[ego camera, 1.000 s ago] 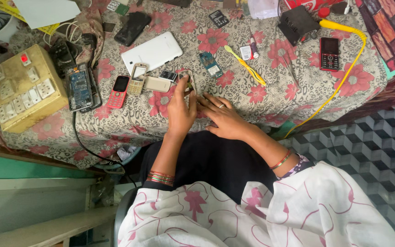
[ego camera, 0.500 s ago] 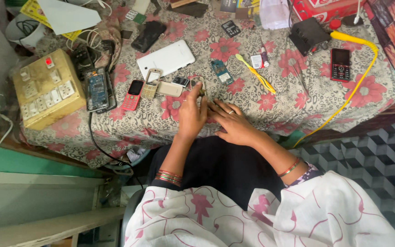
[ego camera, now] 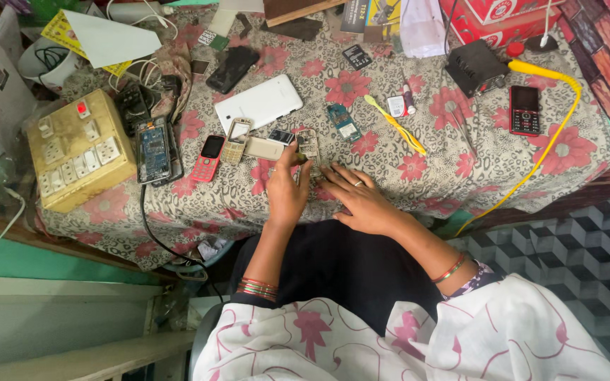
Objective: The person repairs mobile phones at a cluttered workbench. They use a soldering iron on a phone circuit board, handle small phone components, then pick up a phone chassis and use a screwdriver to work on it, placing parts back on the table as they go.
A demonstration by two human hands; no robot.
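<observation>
Person seated at a table [ego camera: 460, 176] covered with a floral, leopard-print cloth.

Left hand [ego camera: 287, 190]: fingers curled, tips pinched on a small dark-and-yellow tool [ego camera: 298, 156] whose point meets a silver phone frame [ego camera: 310, 149]. Grip closed around the tool.

Right hand [ego camera: 361, 201]: lies flat on the cloth just right of the frame, fingers spread and extended, fingertips at the frame's near edge. Whether they press on it, cannot tell. Nothing grasped. Ring on one finger; bangles on both wrists.

Phone frame sits near the table's middle, at the near edge, between the two hands.

Around it:
- Just left: a beige phone part [ego camera: 262, 148], a gold keypad phone [ego camera: 236, 141], a red phone [ego camera: 208, 156].
- Further left: a blue circuit board in a black holder [ego camera: 154, 152], then a yellow switchboard [ego camera: 72, 159] with sockets and a red switch.
- Far of the frame: a white tablet [ego camera: 259, 104] face down and a dark phone [ego camera: 232, 68].
- Right of the frame: a small green-blue board [ego camera: 344, 123], a yellow tool [ego camera: 397, 127], tweezers [ego camera: 464, 134].
- Far right: a red-and-black phone [ego camera: 525, 109], a black box [ego camera: 476, 68], and a yellow cable [ego camera: 545, 141] curving down over the near edge.
</observation>
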